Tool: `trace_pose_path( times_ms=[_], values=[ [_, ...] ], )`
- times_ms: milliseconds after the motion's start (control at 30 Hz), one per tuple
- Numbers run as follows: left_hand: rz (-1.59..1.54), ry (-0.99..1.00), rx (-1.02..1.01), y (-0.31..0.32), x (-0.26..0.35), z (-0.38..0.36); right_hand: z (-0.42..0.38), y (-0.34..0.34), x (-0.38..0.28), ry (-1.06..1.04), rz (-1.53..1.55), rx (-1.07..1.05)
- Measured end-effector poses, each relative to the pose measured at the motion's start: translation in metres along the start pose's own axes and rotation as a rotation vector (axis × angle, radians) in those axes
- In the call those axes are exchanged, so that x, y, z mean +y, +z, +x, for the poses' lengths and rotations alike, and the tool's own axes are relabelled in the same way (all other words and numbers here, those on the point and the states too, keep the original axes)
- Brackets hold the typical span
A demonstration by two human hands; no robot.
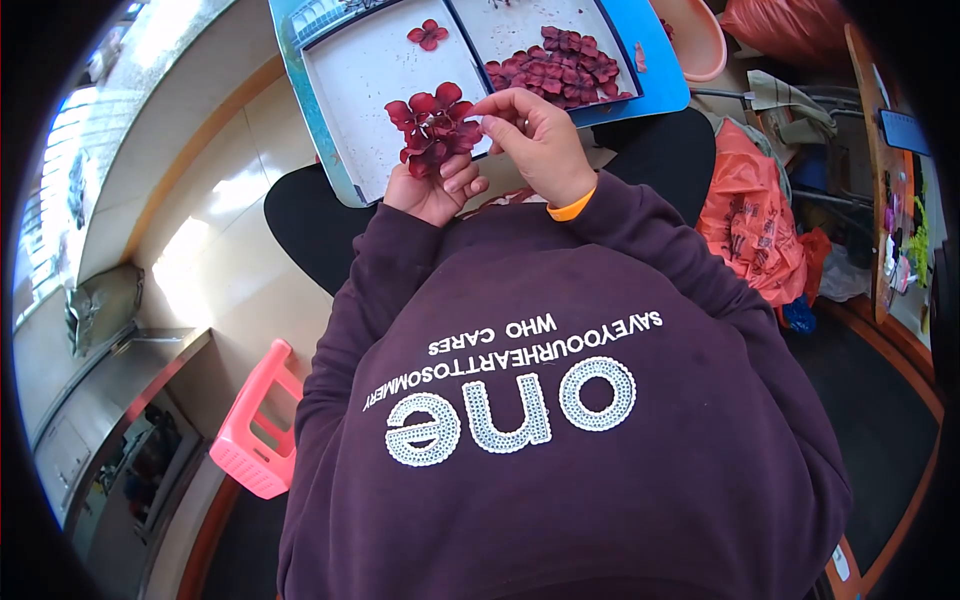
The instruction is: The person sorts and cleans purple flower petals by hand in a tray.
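Observation:
A bunch of dark red artificial flowers [432, 125] is in my left hand [435, 192], its fingers closed below the blooms, where the stem is hidden. From the right, my right hand [545, 140] pinches at the edge of a red petal with thumb and forefinger. Under both hands is a shallow white tray with a dark rim [345, 110], split by a divider. One loose red flower [428, 35] lies in its left compartment. A pile of dark red flower pieces [560, 68] fills the near part of the right compartment.
The tray rests on a blue table [660, 90] over my knees. A pink stool [262, 425] stands at left. Red plastic bags [752, 215] and a pink basin [695, 40] are at right. A wooden-framed board [880, 170] rises at the far right.

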State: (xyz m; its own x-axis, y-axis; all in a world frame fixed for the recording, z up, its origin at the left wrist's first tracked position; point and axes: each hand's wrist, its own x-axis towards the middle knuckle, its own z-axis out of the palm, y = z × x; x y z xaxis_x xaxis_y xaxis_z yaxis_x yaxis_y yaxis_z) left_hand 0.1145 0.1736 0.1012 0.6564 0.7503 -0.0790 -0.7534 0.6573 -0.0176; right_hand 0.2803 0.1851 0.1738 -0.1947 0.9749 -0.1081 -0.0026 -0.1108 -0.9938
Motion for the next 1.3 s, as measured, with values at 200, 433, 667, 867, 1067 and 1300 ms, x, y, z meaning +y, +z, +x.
trace_pose_path(
  times_ms=[200, 433, 667, 867, 1067, 1300],
  values=[
    [0.059, -0.002, 0.029, 0.002, -0.003, 0.0, 0.006, 0.002, 0.002, -0.399, -0.248, 0.085],
    [0.008, -0.044, 0.013, 0.003, -0.003, 0.002, 0.014, 0.003, 0.0, -0.534, -0.348, 0.056],
    [0.014, -0.127, -0.006, 0.005, -0.003, 0.0, 0.028, 0.001, -0.002, -0.813, -0.684, -0.101],
    [0.073, -0.168, 0.229, -0.008, 0.003, -0.034, 0.02, 0.015, 0.009, -0.742, -0.64, -0.107],
    [0.128, -0.205, 0.28, 0.008, -0.001, -0.01, 0.03, -0.041, 0.004, -0.555, -0.458, 0.031],
    [0.233, -0.149, 0.341, 0.003, -0.001, -0.02, 0.073, -0.163, -0.035, -0.419, -0.517, 0.551]
  ],
)
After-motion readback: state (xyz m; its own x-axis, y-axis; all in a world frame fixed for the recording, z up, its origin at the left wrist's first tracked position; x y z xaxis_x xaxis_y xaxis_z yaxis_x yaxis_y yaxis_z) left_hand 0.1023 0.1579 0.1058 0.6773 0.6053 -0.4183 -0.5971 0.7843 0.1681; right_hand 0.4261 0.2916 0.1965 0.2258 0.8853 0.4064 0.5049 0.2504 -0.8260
